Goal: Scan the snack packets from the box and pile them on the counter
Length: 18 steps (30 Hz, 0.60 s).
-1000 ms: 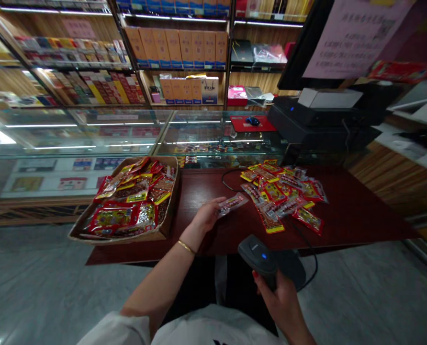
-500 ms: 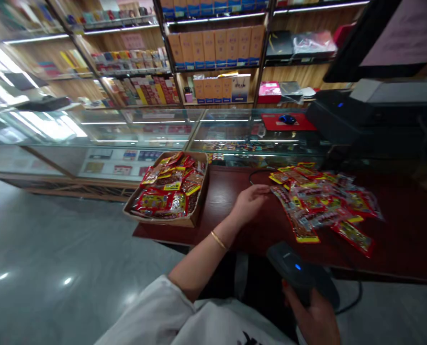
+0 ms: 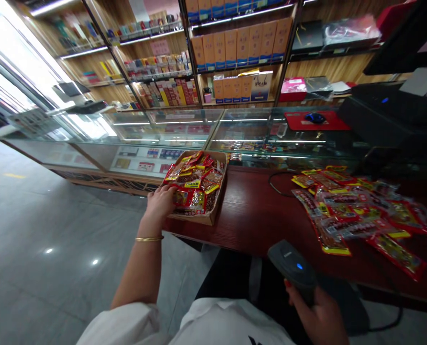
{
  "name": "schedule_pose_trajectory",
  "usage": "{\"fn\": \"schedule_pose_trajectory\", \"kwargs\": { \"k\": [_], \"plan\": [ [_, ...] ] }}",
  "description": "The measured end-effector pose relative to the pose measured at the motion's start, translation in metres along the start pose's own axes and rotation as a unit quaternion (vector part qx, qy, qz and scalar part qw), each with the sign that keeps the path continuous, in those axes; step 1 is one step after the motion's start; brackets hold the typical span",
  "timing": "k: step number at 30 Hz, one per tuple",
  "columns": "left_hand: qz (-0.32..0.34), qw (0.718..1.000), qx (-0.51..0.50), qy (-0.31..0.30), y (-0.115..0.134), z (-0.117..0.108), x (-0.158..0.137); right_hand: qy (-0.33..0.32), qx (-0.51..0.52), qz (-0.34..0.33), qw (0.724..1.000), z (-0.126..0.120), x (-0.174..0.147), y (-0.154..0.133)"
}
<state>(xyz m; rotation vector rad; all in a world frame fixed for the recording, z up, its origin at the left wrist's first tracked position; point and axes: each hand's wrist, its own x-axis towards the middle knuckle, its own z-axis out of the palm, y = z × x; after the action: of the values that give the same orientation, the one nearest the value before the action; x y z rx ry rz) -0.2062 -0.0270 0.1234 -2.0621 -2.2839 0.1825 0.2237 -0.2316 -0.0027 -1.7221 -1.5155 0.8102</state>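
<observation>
My left hand (image 3: 161, 201) is at the near left corner of a shallow cardboard box (image 3: 208, 219), its fingers reaching over the edge onto a red snack packet (image 3: 183, 198). The hand looks open, though its thumb and fingertips are partly hidden. A thin gold bangle (image 3: 149, 239) circles that wrist. The box is full of red and yellow snack packets (image 3: 194, 175). Low on the right, my right hand (image 3: 316, 306) is closed around the handle of a dark barcode scanner (image 3: 292, 268) with a lit blue light.
A loose pile of snack packets (image 3: 357, 206) lies on the dark red wooden counter (image 3: 249, 206) at right. Behind runs a glass display case (image 3: 170, 127), with a mouse (image 3: 314, 118) on a red mat. A black cable (image 3: 276, 187) curls beside the pile. Boxed goods line the shelves.
My left hand has moved left from beside the loose pile to the box. The view has swung left. My right hand still holds the barcode scanner.
</observation>
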Motion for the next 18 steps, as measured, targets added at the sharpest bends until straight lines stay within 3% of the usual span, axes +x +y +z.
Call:
{"fn": "schedule_pose_trajectory", "kwargs": {
  "k": [6, 10, 13, 15, 18],
  "plan": [
    [-0.067, 0.997, -0.015, 0.042, 0.002, 0.001, 0.001, 0.076, -0.001, 0.039, 0.996, 0.002, -0.010, -0.008],
    [-0.126, 0.982, -0.112, 0.089, 0.002, -0.011, -0.006, 0.070, -0.004, 0.046, 0.997, -0.003, -0.007, -0.009],
    [-0.108, 0.956, -0.240, 0.130, 0.026, -0.023, -0.019, 0.079, -0.009, 0.053, 0.995, -0.004, -0.004, -0.010],
    [-0.038, 0.917, -0.385, 0.096, 0.058, -0.026, -0.029, 0.087, -0.010, 0.059, 0.994, -0.002, -0.004, -0.012],
    [0.124, 0.793, -0.591, -0.073, 0.116, -0.018, -0.041, 0.084, -0.008, 0.060, 0.995, -0.001, -0.004, -0.015]
  ]
}}
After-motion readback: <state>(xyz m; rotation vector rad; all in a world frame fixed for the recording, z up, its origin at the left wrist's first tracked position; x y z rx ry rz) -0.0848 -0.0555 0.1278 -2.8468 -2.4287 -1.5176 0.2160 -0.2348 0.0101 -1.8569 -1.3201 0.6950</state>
